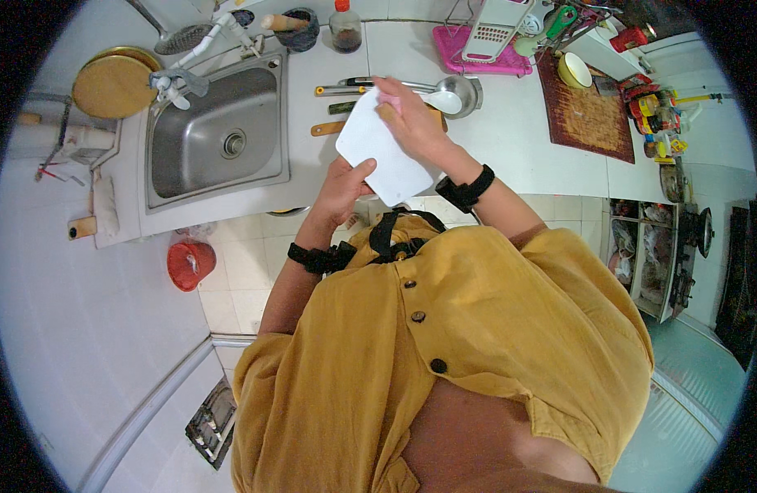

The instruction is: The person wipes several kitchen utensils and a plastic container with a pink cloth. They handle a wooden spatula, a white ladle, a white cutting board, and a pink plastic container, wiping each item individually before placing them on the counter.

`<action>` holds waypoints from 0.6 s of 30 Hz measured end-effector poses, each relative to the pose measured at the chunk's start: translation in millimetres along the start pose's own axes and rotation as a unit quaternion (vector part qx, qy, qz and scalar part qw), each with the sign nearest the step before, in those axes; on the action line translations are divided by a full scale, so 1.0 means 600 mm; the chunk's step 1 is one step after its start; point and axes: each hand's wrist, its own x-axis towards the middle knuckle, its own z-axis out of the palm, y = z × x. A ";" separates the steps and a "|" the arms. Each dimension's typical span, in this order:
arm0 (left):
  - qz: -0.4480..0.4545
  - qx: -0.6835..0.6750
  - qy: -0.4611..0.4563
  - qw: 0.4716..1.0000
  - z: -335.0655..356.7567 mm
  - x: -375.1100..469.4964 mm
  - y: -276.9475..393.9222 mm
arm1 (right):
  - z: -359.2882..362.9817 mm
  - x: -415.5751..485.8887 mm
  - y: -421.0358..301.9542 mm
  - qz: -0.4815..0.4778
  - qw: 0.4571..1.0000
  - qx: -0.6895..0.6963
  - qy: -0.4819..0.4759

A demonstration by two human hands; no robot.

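My left hand grips the lower left edge of a white rectangular board with rounded corners, thumb on its upper face. The board is tilted in front of me at the counter's front edge. My right hand presses a small pink cloth or sponge against the board's upper part; the fingers hide most of it. Just behind the board, several utensils lie on the counter: a metal ladle, a white spoon, a wooden handle and a dark green handle. The board partly covers them.
A steel sink is set into the counter at left. Behind stand a stone mortar and a red-capped bottle. On the right are a pink rack tray, a brown cutting board and a yellow bowl.
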 end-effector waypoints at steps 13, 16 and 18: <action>0.074 -0.138 0.092 0.983 -0.041 0.018 0.021 | -0.047 -0.080 0.030 0.273 0.866 0.364 -0.209; 0.090 -0.158 0.090 0.979 -0.040 0.029 0.022 | -0.057 -0.089 0.033 0.302 0.843 0.398 -0.200; 0.101 -0.172 0.086 0.976 -0.036 0.033 0.024 | -0.057 -0.093 0.033 0.322 0.830 0.426 -0.164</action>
